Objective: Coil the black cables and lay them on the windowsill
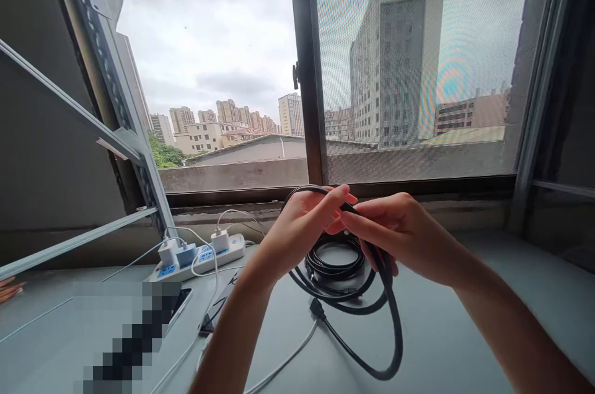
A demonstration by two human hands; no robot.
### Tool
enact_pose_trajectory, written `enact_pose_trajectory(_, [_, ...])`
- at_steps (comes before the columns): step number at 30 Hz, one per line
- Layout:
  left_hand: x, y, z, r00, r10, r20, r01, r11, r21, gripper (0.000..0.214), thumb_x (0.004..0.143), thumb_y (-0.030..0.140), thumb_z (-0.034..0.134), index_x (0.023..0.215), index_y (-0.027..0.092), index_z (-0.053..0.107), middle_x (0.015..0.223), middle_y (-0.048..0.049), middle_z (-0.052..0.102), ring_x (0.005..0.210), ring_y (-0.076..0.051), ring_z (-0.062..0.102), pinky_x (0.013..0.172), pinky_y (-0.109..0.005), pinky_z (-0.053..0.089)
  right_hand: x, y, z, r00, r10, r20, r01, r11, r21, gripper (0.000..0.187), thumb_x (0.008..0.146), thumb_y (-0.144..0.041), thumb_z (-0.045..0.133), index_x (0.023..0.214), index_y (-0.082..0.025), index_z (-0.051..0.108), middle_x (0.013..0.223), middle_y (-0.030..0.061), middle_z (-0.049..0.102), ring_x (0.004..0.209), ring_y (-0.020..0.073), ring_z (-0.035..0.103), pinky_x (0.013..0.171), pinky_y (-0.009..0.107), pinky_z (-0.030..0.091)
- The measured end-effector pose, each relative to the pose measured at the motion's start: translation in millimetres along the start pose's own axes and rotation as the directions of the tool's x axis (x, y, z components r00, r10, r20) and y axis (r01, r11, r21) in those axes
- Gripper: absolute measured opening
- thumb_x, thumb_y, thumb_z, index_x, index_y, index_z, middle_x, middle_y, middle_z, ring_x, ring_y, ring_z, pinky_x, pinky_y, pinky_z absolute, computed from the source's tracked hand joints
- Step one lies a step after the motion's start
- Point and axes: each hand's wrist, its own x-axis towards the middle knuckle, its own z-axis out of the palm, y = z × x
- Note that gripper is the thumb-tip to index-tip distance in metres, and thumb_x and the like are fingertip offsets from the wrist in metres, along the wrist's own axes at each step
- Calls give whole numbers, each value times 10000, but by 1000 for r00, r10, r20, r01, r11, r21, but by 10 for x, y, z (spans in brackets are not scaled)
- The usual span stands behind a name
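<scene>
Both hands are raised over the table, close together, with a thick black cable (395,332) looped between them. My left hand (309,214) is closed around part of the loop, its thumb pointing up to the right. The fingers of my right hand (388,227) pinch the same cable just beside the left thumb. From there the cable hangs in a wide bend down to a black connector (318,308) lying on the table. Beneath the hands is a coiled thinner black cable (334,267), partly hidden by them.
A white power strip (235,246) with plugged-in chargers stands at the back left. A white cable (292,354) runs across the table (437,344) near the black connector. A phone-like device (181,301) lies left, partly blurred out. Behind are a window and a metal shelf frame (155,177).
</scene>
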Motion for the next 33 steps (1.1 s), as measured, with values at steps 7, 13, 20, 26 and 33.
enact_pose_trajectory(7, [4, 5, -6, 998, 51, -22, -51, 998, -30, 348, 865, 399, 452, 752, 168, 686, 698, -18, 609, 724, -132, 557, 658, -186, 417, 27, 37, 12, 1000, -16, 10, 15, 996, 89, 439, 884, -509, 449, 937, -168, 720, 465, -38, 502, 336, 43, 429, 320, 147, 302])
enact_pose_trajectory(13, [14, 9, -5, 999, 37, -12, -37, 999, -31, 368, 868, 434, 464, 815, 161, 705, 712, -26, 617, 713, -126, 547, 631, -193, 426, 38, 25, 10, 997, -45, -70, 44, 999, -20, 458, 894, -501, 425, 822, -159, 721, 424, -41, 487, 344, 48, 423, 354, 166, 300])
enact_pose_trajectory(20, [66, -38, 37, 996, 27, -90, -34, 997, -76, 357, 829, 467, 530, 904, 160, 697, 833, -47, 651, 765, -140, 582, 585, -190, 441, 54, 53, 25, 868, -238, -437, 32, 903, -428, 313, 801, -488, 583, 858, -222, 738, 412, -56, 487, 368, 52, 391, 392, 191, 291])
enact_pose_trajectory(26, [69, -49, 47, 999, 3, -48, -8, 995, -102, 365, 843, 452, 499, 874, 146, 695, 746, -38, 637, 678, -127, 578, 561, -195, 428, 62, 48, 0, 903, -204, -378, 77, 942, -326, 279, 817, -441, 573, 804, -216, 736, 390, -58, 467, 344, 49, 380, 364, 193, 268])
enact_pose_trajectory(33, [79, -59, 75, 1000, -10, 13, 11, 995, -102, 356, 841, 379, 414, 885, 137, 672, 776, -42, 635, 714, -145, 580, 577, -210, 427, 80, 82, -62, 988, -30, -153, 28, 999, -15, 347, 866, -451, 492, 704, -185, 646, 403, -62, 474, 314, 54, 426, 313, 172, 276])
